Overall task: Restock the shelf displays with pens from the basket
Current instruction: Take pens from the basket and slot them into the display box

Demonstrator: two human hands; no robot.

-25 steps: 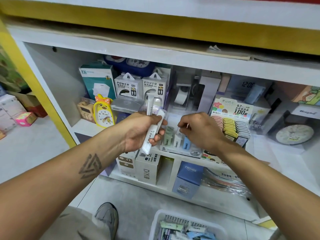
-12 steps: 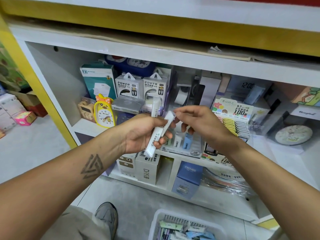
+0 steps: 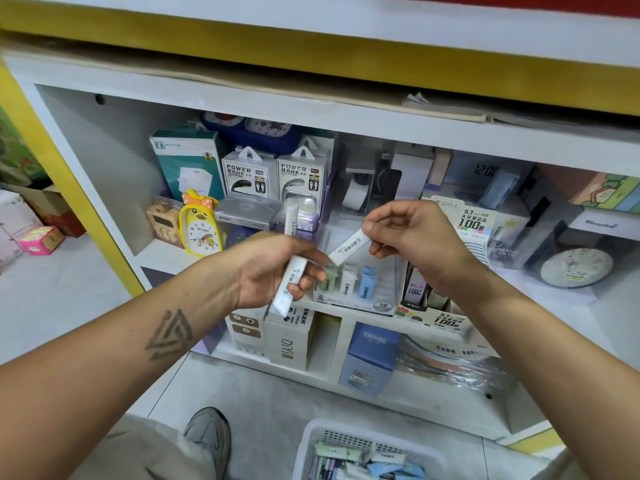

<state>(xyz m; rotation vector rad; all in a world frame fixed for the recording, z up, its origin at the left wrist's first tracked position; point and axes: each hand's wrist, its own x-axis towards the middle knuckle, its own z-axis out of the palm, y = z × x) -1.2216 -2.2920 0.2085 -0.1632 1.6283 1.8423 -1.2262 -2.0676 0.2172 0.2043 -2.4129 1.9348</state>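
Note:
My left hand (image 3: 273, 268) grips a couple of long white pen boxes (image 3: 290, 282), one slanting down past my fingers and another poking up behind my knuckles. My right hand (image 3: 412, 237) pinches one more white pen box (image 3: 348, 251) by its upper end and holds it slanted in the air between both hands. Just below stands the clear display tray (image 3: 353, 299) on the shelf, holding upright green, white and blue boxes. The white basket (image 3: 311, 445) with more pen boxes sits on the floor at the bottom edge.
The shelf holds power bank boxes (image 3: 273, 174), a yellow duck clock (image 3: 200, 225), a tape dispenser (image 3: 356, 192) and a lead refill display (image 3: 474, 223). Boxes fill the lower shelf (image 3: 294, 341). My shoe (image 3: 209, 434) rests on the floor left of the basket.
My right hand has lifted from the display tray, taken one white box from the bunch in my left hand and drawn it up and to the right.

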